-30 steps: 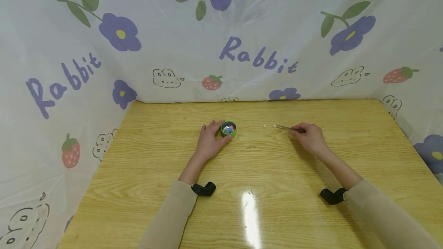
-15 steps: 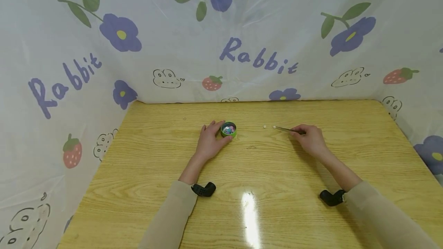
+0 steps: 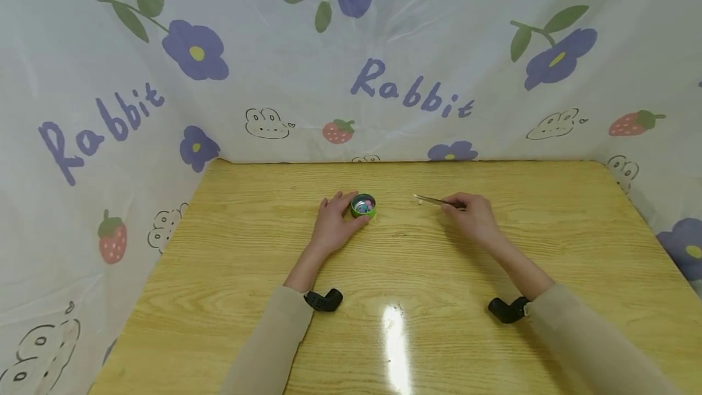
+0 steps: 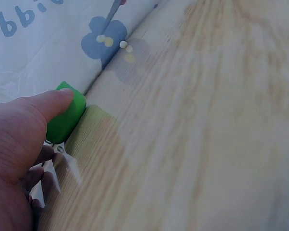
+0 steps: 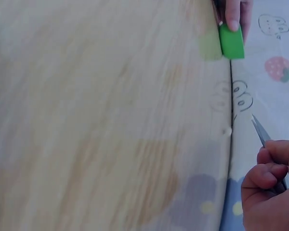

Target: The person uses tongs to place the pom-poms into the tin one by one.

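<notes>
My left hand (image 3: 333,224) holds a small round green tin (image 3: 361,215), thumb on one side and fingers round the other. Pink, blue and purple beads (image 3: 367,205) lie inside the shiny tin. To the right, my right hand (image 3: 473,217) pinches a pair of metal tweezers (image 3: 432,200), their tips pointing left toward the tin. At the tips sits a tiny white bead (image 4: 101,38), lifted off the table in the left wrist view. Another white bead (image 3: 420,202) lies on the table just below the tweezer tips.
The wooden table (image 3: 263,334) has a bright light reflection near its front. A white patterned cloth (image 3: 307,84) hangs behind the table and at both sides. A black wrist device (image 3: 323,300) is on the left arm, another (image 3: 507,309) on the right.
My right hand has moved left with the tweezers, bringing the white bead at their tips from the right of the other bead to just above it. My left hand and the tin stay put.
</notes>
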A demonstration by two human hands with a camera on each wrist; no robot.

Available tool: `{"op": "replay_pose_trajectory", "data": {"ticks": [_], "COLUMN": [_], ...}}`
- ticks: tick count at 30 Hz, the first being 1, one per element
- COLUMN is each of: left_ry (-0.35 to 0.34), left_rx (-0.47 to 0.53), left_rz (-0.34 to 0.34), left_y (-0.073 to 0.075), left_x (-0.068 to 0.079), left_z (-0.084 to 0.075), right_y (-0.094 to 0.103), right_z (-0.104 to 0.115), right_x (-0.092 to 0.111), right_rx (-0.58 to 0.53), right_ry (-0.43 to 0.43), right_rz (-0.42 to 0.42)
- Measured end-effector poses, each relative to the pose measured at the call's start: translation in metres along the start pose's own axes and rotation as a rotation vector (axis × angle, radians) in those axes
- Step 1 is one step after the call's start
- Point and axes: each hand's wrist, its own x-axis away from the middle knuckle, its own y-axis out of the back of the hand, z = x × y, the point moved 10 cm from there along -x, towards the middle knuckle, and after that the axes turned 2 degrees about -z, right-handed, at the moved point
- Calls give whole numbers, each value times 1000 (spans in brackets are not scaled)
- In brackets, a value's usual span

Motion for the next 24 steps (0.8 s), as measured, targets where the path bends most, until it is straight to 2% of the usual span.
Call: {"op": "replay_pose_trajectory", "data": {"ticks": [9,18,24], "left_ry": [8,7,-12], "left_rx": [-7,-3,-7], "left_rz": [12,7,-7], "left_y": [-2,-2,-3], "left_x": [0,0,-1], "left_z": [2,4,4], "right_y": [-21,-49,-59], "right_z": [32,53,61], "right_x": [-6,-7,-7], "right_rx": [-79,-131,-128], "right_ry": [59,50,57], "right_rz": [16,54,57]}}
